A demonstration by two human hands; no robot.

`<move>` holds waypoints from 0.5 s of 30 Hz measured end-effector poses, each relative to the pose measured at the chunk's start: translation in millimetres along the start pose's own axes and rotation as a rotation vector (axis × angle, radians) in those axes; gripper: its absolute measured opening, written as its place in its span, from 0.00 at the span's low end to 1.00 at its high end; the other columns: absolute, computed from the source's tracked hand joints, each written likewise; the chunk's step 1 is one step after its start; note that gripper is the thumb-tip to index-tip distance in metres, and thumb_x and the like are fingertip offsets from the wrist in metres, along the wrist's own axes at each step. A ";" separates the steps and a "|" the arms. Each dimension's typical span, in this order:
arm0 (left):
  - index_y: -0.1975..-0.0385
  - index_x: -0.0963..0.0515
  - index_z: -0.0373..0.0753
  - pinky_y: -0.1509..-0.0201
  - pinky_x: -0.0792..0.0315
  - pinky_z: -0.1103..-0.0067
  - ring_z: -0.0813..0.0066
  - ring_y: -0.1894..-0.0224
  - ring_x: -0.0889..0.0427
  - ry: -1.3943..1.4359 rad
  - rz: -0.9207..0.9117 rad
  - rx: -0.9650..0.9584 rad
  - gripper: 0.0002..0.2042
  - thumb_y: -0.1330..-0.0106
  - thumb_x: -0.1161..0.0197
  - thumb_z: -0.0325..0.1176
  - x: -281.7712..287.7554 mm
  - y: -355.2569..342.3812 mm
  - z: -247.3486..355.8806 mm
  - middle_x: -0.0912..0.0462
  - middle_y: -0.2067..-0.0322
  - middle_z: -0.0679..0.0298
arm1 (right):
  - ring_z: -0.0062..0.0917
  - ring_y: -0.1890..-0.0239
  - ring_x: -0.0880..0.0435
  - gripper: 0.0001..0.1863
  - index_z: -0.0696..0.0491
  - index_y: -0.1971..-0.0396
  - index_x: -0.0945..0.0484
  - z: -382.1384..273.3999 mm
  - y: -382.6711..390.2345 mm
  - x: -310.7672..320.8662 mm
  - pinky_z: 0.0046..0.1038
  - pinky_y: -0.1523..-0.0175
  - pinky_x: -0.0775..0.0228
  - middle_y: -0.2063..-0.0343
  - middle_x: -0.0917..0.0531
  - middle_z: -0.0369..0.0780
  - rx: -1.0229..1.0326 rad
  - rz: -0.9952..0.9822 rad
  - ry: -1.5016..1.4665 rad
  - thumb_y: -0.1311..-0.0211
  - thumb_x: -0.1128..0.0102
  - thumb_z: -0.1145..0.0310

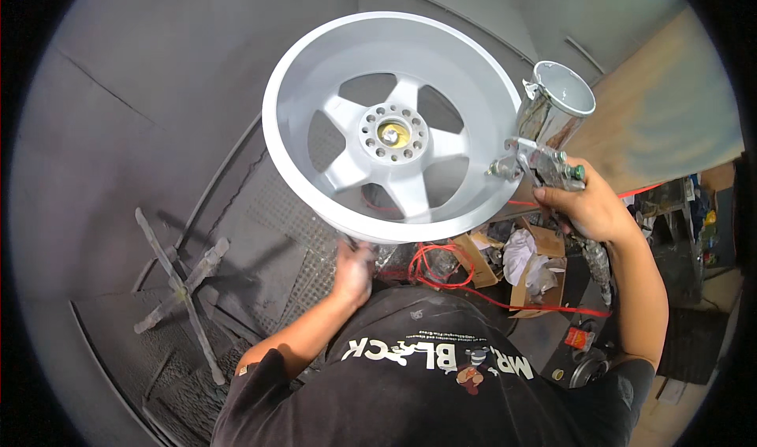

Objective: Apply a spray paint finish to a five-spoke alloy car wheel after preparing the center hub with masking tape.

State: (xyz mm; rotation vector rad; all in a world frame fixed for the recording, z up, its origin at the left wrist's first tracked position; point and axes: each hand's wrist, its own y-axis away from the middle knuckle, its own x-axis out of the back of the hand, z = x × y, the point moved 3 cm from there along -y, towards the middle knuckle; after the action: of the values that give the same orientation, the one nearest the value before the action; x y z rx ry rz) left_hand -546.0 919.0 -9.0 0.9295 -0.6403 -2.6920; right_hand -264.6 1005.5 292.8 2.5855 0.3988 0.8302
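A big gray wall [158, 76] fills the left, and a tan board [654, 100] leans in on the right. Next in size is the silver five-spoke car wheel [418, 134], in front of the person, its open barrel facing up at the view. A dusty cross-shaped stand [180, 291] is well apart from it, past the wheel's lower left edge. An open cardboard box [520, 295] with crumpled stuff inside sits lower down, past the wheel's lower right edge. A loop of red hose [451, 285] is near the box.

The spray gun [538, 163] is at the wheel's right edge, with its cup [560, 104] on top. The right hand [593, 204] is wrapped around its handle. The wheel lies to the left of that hand, and the gun's nose points left, into the barrel; its handle runs down and to the right.

The left hand [355, 272] is at the wheel's bottom edge, on the near side. It is blurry and its fingertips are partly hidden, so I can't tell if it is gripping or just touching.

The smallest thing is a yellow piece [400, 139] in the wheel's middle hole.
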 end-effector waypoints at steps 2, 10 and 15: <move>0.45 0.33 0.29 0.47 0.29 0.76 0.65 0.53 0.23 -0.135 -0.085 0.126 0.27 0.51 0.48 0.17 -17.1 16.6 -10.2 0.22 0.55 0.57 | 0.17 0.77 0.22 0.08 0.56 0.63 0.24 -1.5 3.1 2.5 0.20 0.79 0.33 0.76 0.20 0.34 -0.033 -0.045 0.036 0.37 0.35 0.72; 0.53 0.29 0.29 0.55 0.28 0.75 0.69 0.58 0.26 -0.276 -0.051 0.231 0.22 0.53 0.48 0.20 43.6 -45.8 20.5 0.25 0.59 0.59 | 0.16 0.72 0.18 0.14 0.55 0.50 0.21 -8.5 13.7 -11.1 0.19 0.77 0.30 0.70 0.16 0.34 -0.015 -0.170 -0.149 0.35 0.36 0.74; 0.60 0.30 0.34 0.54 0.29 0.74 0.70 0.64 0.27 -0.008 0.019 -0.065 0.15 0.51 0.48 0.20 59.3 -77.1 85.7 0.25 0.66 0.64 | 0.15 0.68 0.23 0.14 0.55 0.50 0.21 -12.4 4.2 -6.0 0.22 0.67 0.29 0.69 0.19 0.32 0.066 -0.102 0.096 0.35 0.39 0.74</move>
State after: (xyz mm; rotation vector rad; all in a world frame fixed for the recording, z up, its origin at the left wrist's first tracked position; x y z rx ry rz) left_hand -650.8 994.9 -16.4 0.8925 -0.5565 -2.6840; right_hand -276.2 1003.0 300.9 2.5668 0.5908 0.9218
